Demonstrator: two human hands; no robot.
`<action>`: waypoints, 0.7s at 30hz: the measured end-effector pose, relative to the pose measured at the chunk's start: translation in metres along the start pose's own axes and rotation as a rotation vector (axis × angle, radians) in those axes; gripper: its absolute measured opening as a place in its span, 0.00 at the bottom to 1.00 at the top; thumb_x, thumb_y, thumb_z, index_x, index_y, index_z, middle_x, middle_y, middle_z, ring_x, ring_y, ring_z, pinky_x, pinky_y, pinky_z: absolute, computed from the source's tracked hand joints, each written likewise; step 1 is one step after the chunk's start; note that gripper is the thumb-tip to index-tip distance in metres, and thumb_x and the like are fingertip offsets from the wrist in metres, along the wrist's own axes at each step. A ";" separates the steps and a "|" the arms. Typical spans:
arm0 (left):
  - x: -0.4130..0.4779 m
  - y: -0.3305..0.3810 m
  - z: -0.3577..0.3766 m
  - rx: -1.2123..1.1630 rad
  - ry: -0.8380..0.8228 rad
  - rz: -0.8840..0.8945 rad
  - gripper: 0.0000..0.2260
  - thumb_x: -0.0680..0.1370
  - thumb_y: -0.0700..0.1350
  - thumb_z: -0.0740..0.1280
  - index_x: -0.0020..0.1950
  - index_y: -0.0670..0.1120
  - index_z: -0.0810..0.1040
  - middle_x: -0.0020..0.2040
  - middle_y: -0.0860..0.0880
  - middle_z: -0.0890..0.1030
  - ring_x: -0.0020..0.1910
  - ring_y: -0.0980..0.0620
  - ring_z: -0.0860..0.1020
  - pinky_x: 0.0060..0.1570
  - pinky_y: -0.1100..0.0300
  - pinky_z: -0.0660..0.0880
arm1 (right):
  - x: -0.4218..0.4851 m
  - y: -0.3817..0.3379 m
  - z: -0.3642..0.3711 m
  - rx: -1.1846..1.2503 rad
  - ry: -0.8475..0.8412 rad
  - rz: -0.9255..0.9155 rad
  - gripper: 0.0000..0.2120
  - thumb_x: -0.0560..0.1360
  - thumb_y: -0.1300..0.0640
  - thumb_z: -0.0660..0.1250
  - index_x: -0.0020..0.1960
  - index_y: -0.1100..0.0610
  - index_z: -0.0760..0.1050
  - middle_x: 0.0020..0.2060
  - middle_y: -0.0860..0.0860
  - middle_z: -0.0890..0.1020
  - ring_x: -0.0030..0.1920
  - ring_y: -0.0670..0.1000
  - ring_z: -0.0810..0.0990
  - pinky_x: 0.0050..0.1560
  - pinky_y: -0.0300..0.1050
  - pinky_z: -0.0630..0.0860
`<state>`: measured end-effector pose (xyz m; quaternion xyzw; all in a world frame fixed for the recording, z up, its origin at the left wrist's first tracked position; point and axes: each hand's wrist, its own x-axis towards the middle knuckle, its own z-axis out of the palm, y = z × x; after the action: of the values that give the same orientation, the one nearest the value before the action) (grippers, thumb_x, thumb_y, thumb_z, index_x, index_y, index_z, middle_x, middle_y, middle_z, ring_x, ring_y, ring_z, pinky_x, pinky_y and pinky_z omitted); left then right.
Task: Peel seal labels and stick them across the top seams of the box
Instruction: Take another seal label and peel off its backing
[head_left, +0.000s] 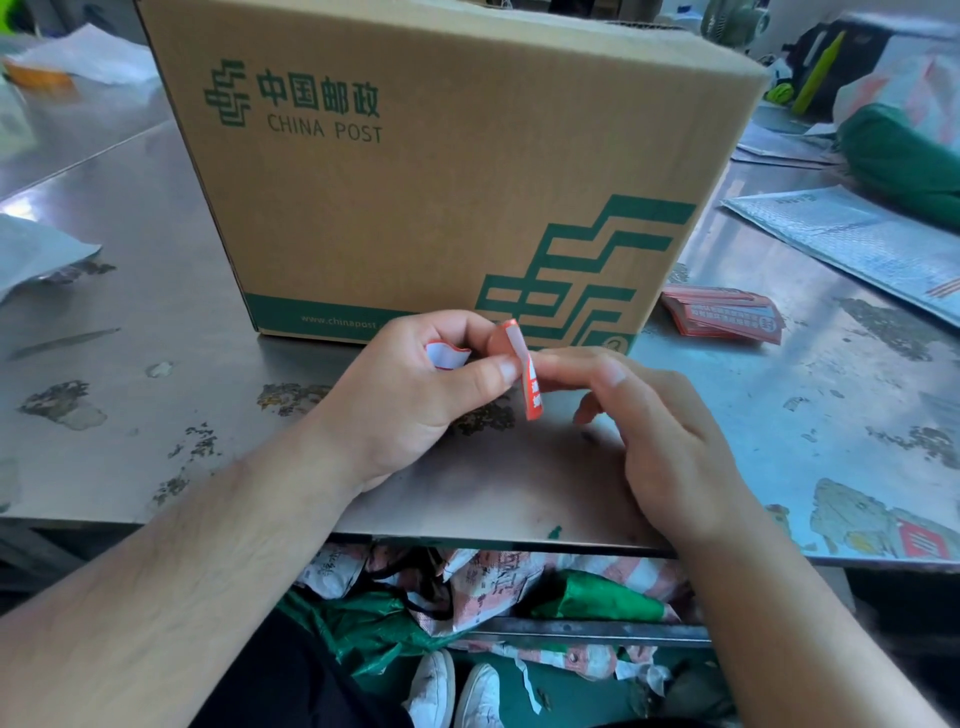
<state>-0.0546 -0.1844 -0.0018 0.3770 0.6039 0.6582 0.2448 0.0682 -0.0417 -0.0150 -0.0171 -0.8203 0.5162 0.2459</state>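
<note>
Just before the box (415, 182), you are pinching the red seal label (531, 384) between thumb and forefinger of your left hand (415, 384), its white backing (447, 356) bunching in that palm. Your right hand (660, 431) is touching it with straight fingers (587, 364). You are needing a slow peel, glue side clear of skin. The table (130, 312) edge is lying under your wrists, with open steel at left.

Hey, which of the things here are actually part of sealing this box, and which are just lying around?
Part of the job:
China Post box
seal label, pinched by the left hand and touched by the right hand
peeled backing in the left grip
stack of seal labels

Lying about:
grey mailer bag
green bag
white paper
crumpled woven sacks
</note>
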 end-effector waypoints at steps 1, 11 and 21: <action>0.000 -0.001 -0.001 0.021 -0.002 0.013 0.06 0.75 0.33 0.69 0.40 0.41 0.77 0.27 0.59 0.78 0.24 0.64 0.73 0.28 0.77 0.66 | 0.001 0.000 -0.001 0.049 0.011 0.068 0.21 0.79 0.46 0.53 0.55 0.48 0.85 0.51 0.46 0.87 0.55 0.46 0.83 0.50 0.40 0.71; 0.000 -0.008 0.000 0.311 -0.056 0.096 0.04 0.72 0.41 0.73 0.39 0.48 0.81 0.40 0.55 0.83 0.43 0.58 0.80 0.48 0.67 0.73 | 0.006 -0.001 -0.002 0.186 -0.014 0.234 0.22 0.77 0.38 0.55 0.44 0.45 0.87 0.43 0.50 0.88 0.46 0.49 0.84 0.49 0.53 0.73; 0.000 -0.010 0.000 0.347 -0.054 0.114 0.02 0.71 0.45 0.72 0.39 0.48 0.81 0.40 0.52 0.83 0.43 0.55 0.81 0.48 0.64 0.75 | 0.006 -0.002 -0.002 0.137 -0.045 0.176 0.20 0.80 0.46 0.59 0.37 0.47 0.85 0.34 0.43 0.83 0.39 0.42 0.78 0.44 0.37 0.72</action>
<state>-0.0561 -0.1827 -0.0114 0.4646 0.6793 0.5466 0.1547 0.0642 -0.0393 -0.0100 -0.0606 -0.7836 0.5910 0.1816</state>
